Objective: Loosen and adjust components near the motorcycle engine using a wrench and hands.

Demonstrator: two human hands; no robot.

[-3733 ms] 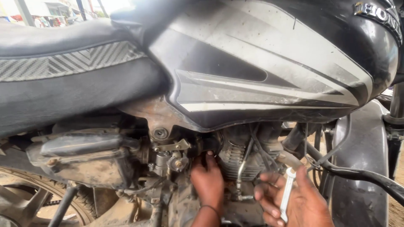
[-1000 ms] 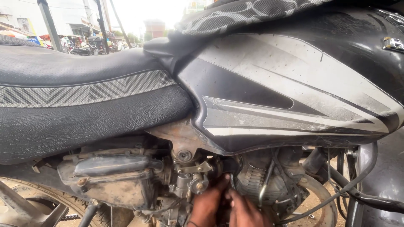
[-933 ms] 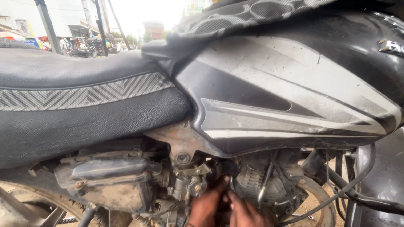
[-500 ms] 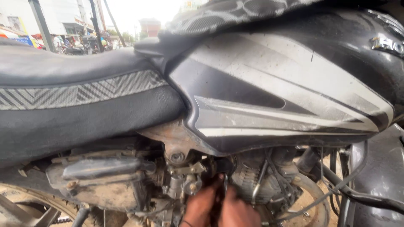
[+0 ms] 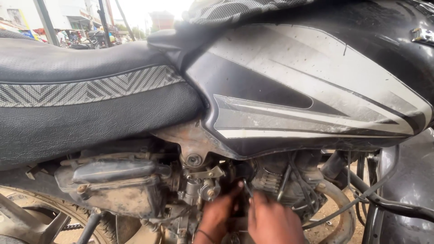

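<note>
Both my hands are in the gap under the fuel tank, between carburetor and finned engine. Left hand steadies beside the carb, right hand pinches a thin dark tool into the recess; left's grip I can't tell. Bike is dusty, seat above, street outdoors behind.

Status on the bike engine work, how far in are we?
Done: nothing visibly finished; tank and seat are in place. In hand: left hand and right hand both reach into the gap between the carburettor and the engine cylinder, around a thin dark tool or part too hidden to identify. Left: cannot tell; the work spot is hidden by the fingers.
</note>
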